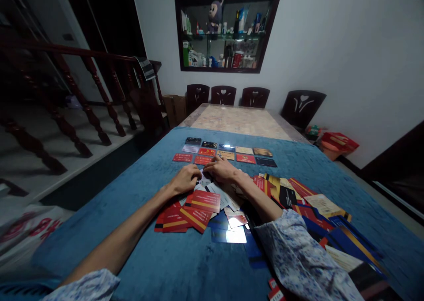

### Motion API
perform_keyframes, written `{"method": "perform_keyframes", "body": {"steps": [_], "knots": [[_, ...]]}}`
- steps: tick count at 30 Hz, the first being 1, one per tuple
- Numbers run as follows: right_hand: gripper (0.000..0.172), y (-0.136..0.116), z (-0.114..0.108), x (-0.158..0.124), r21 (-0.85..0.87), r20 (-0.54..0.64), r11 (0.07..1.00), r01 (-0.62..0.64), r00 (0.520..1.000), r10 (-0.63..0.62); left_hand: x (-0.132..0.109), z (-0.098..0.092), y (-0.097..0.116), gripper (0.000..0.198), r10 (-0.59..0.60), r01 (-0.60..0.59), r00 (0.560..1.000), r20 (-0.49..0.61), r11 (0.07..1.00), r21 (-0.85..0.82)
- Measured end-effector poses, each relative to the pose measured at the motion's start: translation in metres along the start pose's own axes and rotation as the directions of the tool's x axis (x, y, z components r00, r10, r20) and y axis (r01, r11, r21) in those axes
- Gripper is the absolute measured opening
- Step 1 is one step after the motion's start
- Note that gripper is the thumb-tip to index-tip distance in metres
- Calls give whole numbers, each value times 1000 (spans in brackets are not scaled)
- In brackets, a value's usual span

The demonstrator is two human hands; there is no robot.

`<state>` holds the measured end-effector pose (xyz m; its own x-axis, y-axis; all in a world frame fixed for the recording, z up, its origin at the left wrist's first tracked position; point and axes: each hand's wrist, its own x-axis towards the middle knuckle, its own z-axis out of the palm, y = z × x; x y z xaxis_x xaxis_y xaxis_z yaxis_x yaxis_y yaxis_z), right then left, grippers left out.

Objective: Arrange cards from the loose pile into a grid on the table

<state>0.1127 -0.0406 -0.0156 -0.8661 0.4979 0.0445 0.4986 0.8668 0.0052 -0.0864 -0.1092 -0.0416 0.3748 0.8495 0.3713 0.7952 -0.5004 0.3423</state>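
Observation:
My left hand (pixel 187 178) rests on the table with fingers curled at the left edge of a white card (pixel 206 177). Across from it, my right hand (pixel 221 169) bends its fingers down onto the same small area; the fingertips are partly hidden. Under and in front of both hands lies a loose heap of cards, with white cards (pixel 225 194) beneath red cards (pixel 205 201) that have gold stripes. A blue card (pixel 228 235) reflects light just below. Just beyond my fingers, rows of cards lie face up, among them a red card (pixel 245 159) and a black card (pixel 266 162).
A spread pile of red, gold and blue cards (pixel 323 204) lies right of my right forearm. Blue cloth (pixel 139 195) covers the near table; bare tabletop (pixel 236 118) shows behind. Dark chairs (pixel 223 95) stand at the far end, and a wooden railing (pixel 89 98) runs left.

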Motion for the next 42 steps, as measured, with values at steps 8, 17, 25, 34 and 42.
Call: {"method": "perform_keyframes", "body": {"steps": [8, 17, 25, 34, 42], "knots": [[42, -1, -3, -3, 0, 6, 1000, -23, 1000, 23, 0, -3, 4, 49, 63, -61, 995, 80, 998, -31], [29, -5, 7, 2, -36, -28, 997, -62, 998, 61, 0, 1, 9, 30, 47, -48, 997, 67, 999, 5], [33, -5, 7, 1, 0, -63, 995, -98, 993, 97, 0, -10, 10, 29, -11, -13, 983, 181, 991, 130], [49, -2, 9, 0, 58, -55, 997, -50, 997, 53, -4, -19, -7, 28, -91, 50, 981, 169, 971, 233], [31, -7, 8, 4, 89, -69, 995, -46, 996, 53, -5, -25, -5, 34, -139, 102, 982, 129, 961, 259]]}}
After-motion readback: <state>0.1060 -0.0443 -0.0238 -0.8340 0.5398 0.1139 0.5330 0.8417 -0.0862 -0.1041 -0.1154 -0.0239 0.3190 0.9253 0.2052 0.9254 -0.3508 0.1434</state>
